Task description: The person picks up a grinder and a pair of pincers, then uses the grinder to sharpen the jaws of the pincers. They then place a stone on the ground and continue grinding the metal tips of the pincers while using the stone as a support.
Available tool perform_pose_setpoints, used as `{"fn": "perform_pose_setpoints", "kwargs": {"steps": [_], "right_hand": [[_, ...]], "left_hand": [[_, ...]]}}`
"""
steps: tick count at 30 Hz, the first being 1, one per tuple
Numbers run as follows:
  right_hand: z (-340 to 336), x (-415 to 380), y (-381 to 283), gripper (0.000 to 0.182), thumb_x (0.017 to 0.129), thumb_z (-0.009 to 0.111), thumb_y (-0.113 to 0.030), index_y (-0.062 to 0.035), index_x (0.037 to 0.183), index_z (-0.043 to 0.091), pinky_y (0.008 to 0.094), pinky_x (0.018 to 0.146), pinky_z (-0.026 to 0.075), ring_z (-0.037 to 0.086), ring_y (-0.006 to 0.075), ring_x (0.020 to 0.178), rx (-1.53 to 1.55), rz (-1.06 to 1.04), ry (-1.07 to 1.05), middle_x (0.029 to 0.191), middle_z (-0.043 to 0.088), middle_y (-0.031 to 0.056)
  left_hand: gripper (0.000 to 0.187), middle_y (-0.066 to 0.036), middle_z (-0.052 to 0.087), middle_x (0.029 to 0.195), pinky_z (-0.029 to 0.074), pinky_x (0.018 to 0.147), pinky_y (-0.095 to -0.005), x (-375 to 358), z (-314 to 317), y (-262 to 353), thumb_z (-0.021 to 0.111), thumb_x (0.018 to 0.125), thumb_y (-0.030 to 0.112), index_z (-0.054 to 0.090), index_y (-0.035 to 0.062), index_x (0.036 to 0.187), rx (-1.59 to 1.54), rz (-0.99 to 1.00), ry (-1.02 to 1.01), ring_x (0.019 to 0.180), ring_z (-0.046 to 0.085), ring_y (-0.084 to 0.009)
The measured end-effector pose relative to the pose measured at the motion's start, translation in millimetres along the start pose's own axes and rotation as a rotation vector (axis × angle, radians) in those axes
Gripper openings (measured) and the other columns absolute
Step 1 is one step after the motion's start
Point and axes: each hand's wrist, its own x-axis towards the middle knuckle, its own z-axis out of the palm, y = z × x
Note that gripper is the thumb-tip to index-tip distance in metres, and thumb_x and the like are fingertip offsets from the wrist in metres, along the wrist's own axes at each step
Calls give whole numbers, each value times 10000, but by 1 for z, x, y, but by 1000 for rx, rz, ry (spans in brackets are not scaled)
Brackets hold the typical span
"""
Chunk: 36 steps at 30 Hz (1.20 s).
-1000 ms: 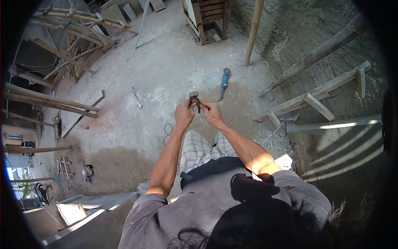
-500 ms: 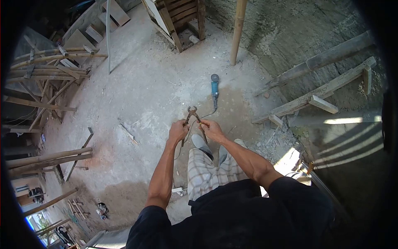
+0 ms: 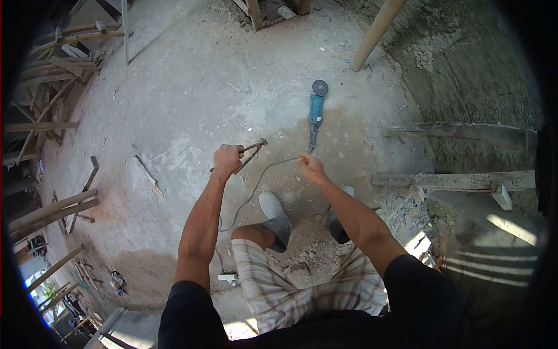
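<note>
My left hand (image 3: pixel 228 160) is wrapped round one handle of the rusty pincers (image 3: pixel 253 152), whose head points up and to the right. Over the grey cord (image 3: pixel 263 175), my right hand (image 3: pixel 312 168) has its thumb and fingers pressed together; what they hold, if anything, is too small to name. Beyond that hand a teal angle grinder (image 3: pixel 315 109) lies on the concrete floor, disc end away from me. Its cord runs past my fingertips and curves back towards my feet.
Bamboo poles and curved wooden frames (image 3: pixel 58 70) stand at the left. A bamboo post (image 3: pixel 378 34) rises at the upper right, with timber rails (image 3: pixel 453 181) below it. Rubble (image 3: pixel 407 215) lies beside my right boot (image 3: pixel 337 224); a wood strip (image 3: pixel 149 175) lies left.
My right hand has let go of the pincers and moved right. My left hand has moved left with them, and their handles are closer together. My knees are wider apart and the view has shifted.
</note>
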Motion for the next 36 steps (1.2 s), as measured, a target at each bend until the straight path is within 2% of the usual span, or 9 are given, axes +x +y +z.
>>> {"fn": "perform_pose_setpoints", "kwargs": {"steps": [5,7,13,20,26,28,31,35,36], "right_hand": [[-32,113,84,554,904,620,-310,8,1334,476,380,885,480,628,282,1016,-150,-4,206,1085,648,177],[-43,145,87,728,853,668,-356,17,1404,371,437,1006,417,500,382,1216,-203,37,301,1281,520,258],[-21,209,87,1001,756,766,-400,-22,1482,190,468,1040,402,419,428,1271,-226,10,484,1337,407,291],[1,241,121,1026,728,797,-269,-38,1475,133,487,1049,392,440,453,1250,-178,-118,595,1354,397,291],[-23,240,103,769,732,746,-96,42,1345,303,453,851,527,646,351,974,-178,-174,591,1048,600,265],[-24,222,102,607,718,759,-112,50,1178,398,347,579,547,655,225,631,447,-201,308,780,631,148],[-11,191,105,524,705,772,-116,12,1073,422,259,448,476,564,136,479,655,-359,238,669,592,66],[-9,157,83,518,697,771,-119,24,1062,433,265,482,489,573,145,506,831,-404,156,700,597,77],[-8,151,79,523,691,773,-125,22,1065,438,268,488,492,575,145,514,861,-427,121,704,595,77]], "left_hand": [[118,-147,694,868,526,745,-438,74,65,-36,655,828,200,712,125,898,209,12,10,902,656,-330],[138,-123,698,883,537,751,-416,102,89,-50,695,792,187,707,98,896,317,10,43,934,650,-312],[189,-123,691,935,537,753,-405,126,166,-65,648,750,66,667,46,937,378,67,137,967,643,-302],[317,-154,681,853,514,680,-438,120,170,-55,617,896,340,669,29,924,543,139,-125,840,675,-312],[321,-209,672,888,503,720,-490,157,161,-36,559,923,311,646,4,956,244,209,35,866,655,-388],[314,-219,670,900,502,741,-499,163,173,-25,538,932,293,641,-3,955,180,283,-15,874,650,-400],[413,-255,659,970,481,834,-498,166,190,-1,451,972,360,625,-11,1022,137,402,-252,951,626,-430],[706,-306,571,1184,405,969,-498,164,165,63,300,981,587,538,-37,1208,-230,233,-267,1137,534,-435],[722,-296,540,1217,372,994,-513,166,166,76,351,959,612,533,-34,1224,-714,147,-270,1177,493,-416]]}}
